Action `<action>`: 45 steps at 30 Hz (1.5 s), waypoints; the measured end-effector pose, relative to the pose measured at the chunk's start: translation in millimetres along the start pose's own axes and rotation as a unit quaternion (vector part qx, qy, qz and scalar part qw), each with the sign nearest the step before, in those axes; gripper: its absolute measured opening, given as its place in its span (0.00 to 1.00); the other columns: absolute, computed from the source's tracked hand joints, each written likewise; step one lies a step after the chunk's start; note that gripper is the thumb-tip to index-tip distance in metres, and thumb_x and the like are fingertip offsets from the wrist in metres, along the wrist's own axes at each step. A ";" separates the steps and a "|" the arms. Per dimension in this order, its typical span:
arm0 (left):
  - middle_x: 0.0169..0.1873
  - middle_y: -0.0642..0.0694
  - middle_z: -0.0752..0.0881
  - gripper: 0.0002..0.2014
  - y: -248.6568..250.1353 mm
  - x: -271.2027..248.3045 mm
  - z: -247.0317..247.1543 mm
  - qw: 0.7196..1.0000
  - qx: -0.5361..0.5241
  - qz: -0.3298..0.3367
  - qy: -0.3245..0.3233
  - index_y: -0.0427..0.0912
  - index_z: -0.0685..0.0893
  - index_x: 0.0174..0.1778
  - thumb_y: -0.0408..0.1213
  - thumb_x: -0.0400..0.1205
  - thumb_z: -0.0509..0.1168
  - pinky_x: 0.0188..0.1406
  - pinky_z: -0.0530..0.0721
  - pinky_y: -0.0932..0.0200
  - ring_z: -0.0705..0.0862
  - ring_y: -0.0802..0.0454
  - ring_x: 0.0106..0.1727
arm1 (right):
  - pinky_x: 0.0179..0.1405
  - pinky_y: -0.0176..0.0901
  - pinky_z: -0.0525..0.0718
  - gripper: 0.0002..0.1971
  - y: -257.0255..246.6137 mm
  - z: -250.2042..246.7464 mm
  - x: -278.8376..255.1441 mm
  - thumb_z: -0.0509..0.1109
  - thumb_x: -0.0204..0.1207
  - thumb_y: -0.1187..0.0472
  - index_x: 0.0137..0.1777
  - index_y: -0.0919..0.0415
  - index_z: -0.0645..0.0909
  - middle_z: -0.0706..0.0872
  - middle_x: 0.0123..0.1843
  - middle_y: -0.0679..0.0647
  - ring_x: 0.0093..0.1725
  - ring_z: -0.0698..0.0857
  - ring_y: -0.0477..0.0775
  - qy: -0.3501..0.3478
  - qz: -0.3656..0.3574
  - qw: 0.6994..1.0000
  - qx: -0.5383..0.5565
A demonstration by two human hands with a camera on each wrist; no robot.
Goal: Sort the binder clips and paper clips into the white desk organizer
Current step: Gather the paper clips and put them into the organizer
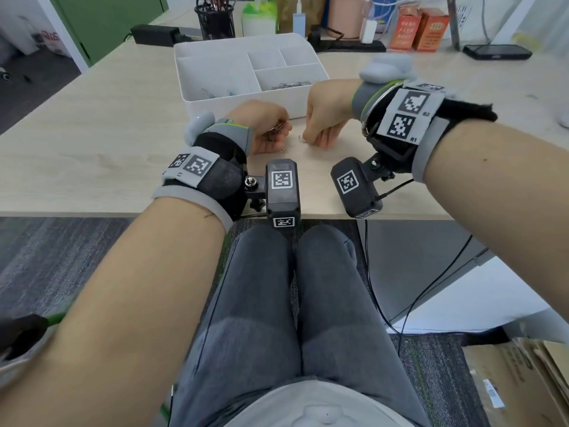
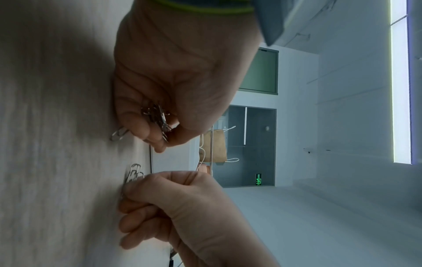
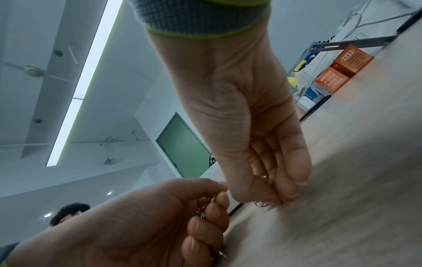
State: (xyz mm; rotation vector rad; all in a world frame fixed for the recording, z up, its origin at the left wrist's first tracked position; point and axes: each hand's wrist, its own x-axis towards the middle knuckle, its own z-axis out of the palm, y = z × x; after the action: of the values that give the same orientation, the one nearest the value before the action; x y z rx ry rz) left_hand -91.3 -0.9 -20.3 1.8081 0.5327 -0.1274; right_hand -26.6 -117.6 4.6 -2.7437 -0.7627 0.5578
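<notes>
The white desk organizer (image 1: 197,97) stands on the wooden table just behind both hands. Its right front compartment holds silver paper clips (image 1: 289,85), and a few clips (image 1: 212,94) lie in the large left compartment. My left hand (image 1: 281,131) is curled round a bunch of paper clips (image 2: 157,117), with its little-finger side on the table. One loose paper clip (image 2: 118,134) lies beside its fingertips. My right hand (image 1: 311,140) reaches down and pinches a few paper clips (image 2: 133,173) against the tabletop; in the right wrist view these clips (image 3: 260,204) poke out under the fingertips (image 3: 274,199).
Along the back of the table stand a black mesh pen cup (image 1: 215,20), a black power adapter (image 1: 154,33), two orange boxes (image 1: 418,30) and a phone (image 1: 497,52). The table's front edge (image 1: 123,214) runs just under my wrists, above my knees.
</notes>
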 end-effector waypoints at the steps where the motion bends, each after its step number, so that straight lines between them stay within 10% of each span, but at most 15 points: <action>1: 0.08 0.55 0.76 0.16 -0.2 0.5 -0.2 1.000 -0.001 0.000 -0.001 0.42 0.76 0.31 0.38 0.85 0.56 0.13 0.77 0.73 0.73 0.62 0.11 | 0.37 0.35 0.90 0.09 1.1 -0.2 0.1 0.72 0.68 0.64 0.44 0.70 0.88 0.88 0.22 0.51 0.26 0.88 0.46 0.001 0.000 1.000 0.007; 7: 0.12 0.53 0.77 0.15 5.8 4.8 -2.8 1.000 -0.017 0.019 -0.002 0.41 0.76 0.31 0.38 0.85 0.57 0.13 0.76 0.73 0.72 0.61 0.09 | 0.46 0.44 0.90 0.11 9.3 1.0 -4.1 0.70 0.67 0.67 0.46 0.73 0.87 0.89 0.33 0.58 0.30 0.88 0.50 0.029 -0.024 0.998 0.055; 13: 0.08 0.55 0.74 0.16 49.6 16.5 -9.4 0.996 -0.047 0.077 0.026 0.41 0.75 0.29 0.35 0.85 0.55 0.12 0.73 0.74 0.70 0.62 0.09 | 0.34 0.34 0.88 0.15 14.4 -37.9 -5.8 0.69 0.71 0.70 0.53 0.83 0.82 0.88 0.40 0.72 0.23 0.83 0.48 0.085 -0.034 0.985 0.146; 17: 0.06 0.55 0.72 0.15 74.7 34.7 -12.8 0.990 -0.066 0.100 0.069 0.41 0.73 0.29 0.32 0.84 0.53 0.13 0.68 0.75 0.67 0.61 0.07 | 0.18 0.28 0.74 0.24 18.7 -60.9 2.3 0.61 0.76 0.75 0.67 0.92 0.58 0.73 0.14 0.54 0.14 0.71 0.44 0.065 -0.009 0.971 0.229; 23: 0.13 0.48 0.76 0.16 80.2 64.4 -6.0 0.983 -0.009 0.143 0.114 0.36 0.74 0.26 0.30 0.81 0.54 0.15 0.69 0.71 0.70 0.56 0.09 | 0.23 0.35 0.86 0.12 26.1 -65.1 30.7 0.70 0.71 0.68 0.51 0.77 0.85 0.90 0.42 0.66 0.28 0.85 0.49 0.155 -0.027 0.968 0.194; 32: 0.44 0.36 0.91 0.19 69.3 77.2 -1.8 0.948 0.162 0.233 0.147 0.37 0.88 0.38 0.40 0.84 0.54 0.56 0.86 0.48 0.88 0.38 0.49 | 0.11 0.28 0.72 0.08 21.0 -50.9 47.1 0.70 0.68 0.64 0.42 0.66 0.88 0.88 0.33 0.59 0.25 0.84 0.48 0.200 -0.024 0.969 0.146; 41: 0.44 0.39 0.87 0.12 69.4 68.1 -4.3 0.960 0.121 0.238 0.087 0.40 0.75 0.52 0.30 0.84 0.47 0.43 0.85 0.55 0.85 0.47 0.37 | 0.12 0.29 0.73 0.05 18.3 -50.4 45.9 0.72 0.68 0.61 0.42 0.60 0.88 0.85 0.29 0.51 0.24 0.83 0.45 0.214 -0.035 0.972 0.095; 45: 0.50 0.40 0.83 0.20 64.8 63.6 -7.1 0.962 0.145 0.228 0.042 0.37 0.74 0.66 0.23 0.79 0.54 0.53 0.85 0.46 0.83 0.43 0.46 | 0.09 0.24 0.68 0.07 18.7 -47.7 49.5 0.73 0.69 0.60 0.44 0.61 0.88 0.80 0.26 0.48 0.22 0.77 0.44 0.226 -0.037 0.970 0.080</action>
State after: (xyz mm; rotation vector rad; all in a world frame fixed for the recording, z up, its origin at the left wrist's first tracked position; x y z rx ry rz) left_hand -8.8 10.7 16.8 2.1855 0.1466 0.1980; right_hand 40.9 -112.6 26.7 -2.5354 -0.6652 -0.0297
